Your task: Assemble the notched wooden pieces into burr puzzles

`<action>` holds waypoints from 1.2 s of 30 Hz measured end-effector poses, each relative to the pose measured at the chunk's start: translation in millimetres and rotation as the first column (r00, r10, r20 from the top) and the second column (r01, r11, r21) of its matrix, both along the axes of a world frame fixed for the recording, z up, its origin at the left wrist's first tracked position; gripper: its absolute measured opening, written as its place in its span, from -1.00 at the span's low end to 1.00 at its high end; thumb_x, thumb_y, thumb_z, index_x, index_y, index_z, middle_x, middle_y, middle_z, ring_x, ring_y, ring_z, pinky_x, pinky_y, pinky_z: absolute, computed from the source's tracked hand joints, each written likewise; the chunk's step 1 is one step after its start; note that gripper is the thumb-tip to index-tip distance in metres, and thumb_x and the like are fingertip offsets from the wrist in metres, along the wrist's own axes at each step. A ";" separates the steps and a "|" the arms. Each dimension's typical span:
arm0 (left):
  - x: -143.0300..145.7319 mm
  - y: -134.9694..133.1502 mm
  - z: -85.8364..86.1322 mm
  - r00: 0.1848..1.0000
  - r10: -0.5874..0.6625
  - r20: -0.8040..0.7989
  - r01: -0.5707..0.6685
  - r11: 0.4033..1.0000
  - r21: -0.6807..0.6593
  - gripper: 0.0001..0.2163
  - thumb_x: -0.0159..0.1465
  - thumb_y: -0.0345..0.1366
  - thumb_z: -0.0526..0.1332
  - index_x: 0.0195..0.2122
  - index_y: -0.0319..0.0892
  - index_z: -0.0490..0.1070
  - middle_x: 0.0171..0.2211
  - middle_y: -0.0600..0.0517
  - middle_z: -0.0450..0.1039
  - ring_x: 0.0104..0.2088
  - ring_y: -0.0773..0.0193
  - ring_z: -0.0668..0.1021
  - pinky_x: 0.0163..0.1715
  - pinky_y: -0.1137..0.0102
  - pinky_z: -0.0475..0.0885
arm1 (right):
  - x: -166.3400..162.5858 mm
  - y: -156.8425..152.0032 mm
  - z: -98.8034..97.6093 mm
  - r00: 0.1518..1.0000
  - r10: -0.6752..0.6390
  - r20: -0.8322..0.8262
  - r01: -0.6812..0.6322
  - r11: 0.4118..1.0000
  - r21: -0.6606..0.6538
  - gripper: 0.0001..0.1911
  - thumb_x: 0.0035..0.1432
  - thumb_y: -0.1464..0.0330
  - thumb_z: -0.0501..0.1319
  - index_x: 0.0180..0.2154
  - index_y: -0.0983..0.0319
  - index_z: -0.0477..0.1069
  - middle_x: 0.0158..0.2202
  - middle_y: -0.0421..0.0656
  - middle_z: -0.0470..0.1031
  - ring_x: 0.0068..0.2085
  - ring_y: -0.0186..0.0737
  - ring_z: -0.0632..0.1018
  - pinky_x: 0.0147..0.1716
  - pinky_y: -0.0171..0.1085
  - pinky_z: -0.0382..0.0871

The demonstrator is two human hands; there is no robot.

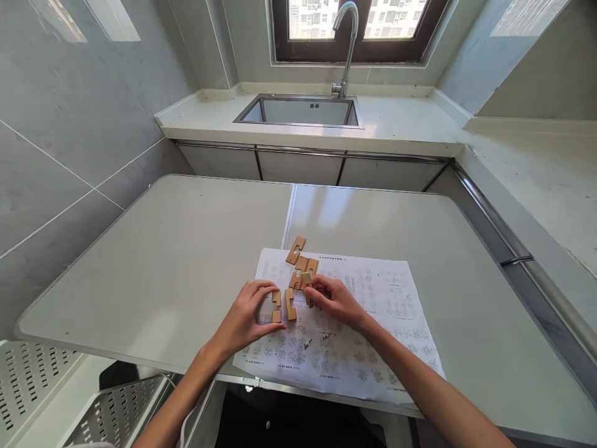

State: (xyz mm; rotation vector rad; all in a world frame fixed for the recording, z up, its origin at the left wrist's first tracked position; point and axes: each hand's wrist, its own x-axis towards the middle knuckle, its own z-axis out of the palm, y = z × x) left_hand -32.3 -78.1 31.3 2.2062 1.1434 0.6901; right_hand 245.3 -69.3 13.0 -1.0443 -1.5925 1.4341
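Observation:
My left hand (pixel 254 311) grips a notched wooden puzzle piece (pixel 277 307) by its two ends, between thumb and fingers. Just right of it, another notched wooden piece (pixel 290 305) stands apart from both hands. My right hand (pixel 333 298) pinches a further wooden puzzle piece (pixel 306 281), partly hidden by the fingertips. Behind that one, several flat notched pieces (pixel 301 264) lie close together, one bearing a dark mark. The farthest loose piece (pixel 296 249) lies tilted across the top edge of a printed paper sheet (pixel 392 274).
The sheet, covered in small line diagrams, lies on a pale folding table (pixel 196 249) with a seam down its middle. Beyond the table are a counter with a sink (pixel 298 112) and a tall faucet (pixel 349 50). Perforated white racks (pixel 116 404) stand at lower left.

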 end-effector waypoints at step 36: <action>43.3 -18.6 27.2 0.900 0.201 0.388 0.132 0.721 -0.680 -0.62 0.46 0.02 0.20 0.05 -0.18 0.54 -0.09 -0.11 0.60 -0.17 0.19 0.59 -0.14 0.30 0.53 | -3.1 -2.4 -2.5 0.991 -0.104 -0.080 0.104 0.995 -0.001 -0.54 0.36 -0.08 0.20 -0.30 0.18 0.40 -0.51 -0.27 0.36 -0.50 -0.31 0.37 -0.46 -0.29 0.30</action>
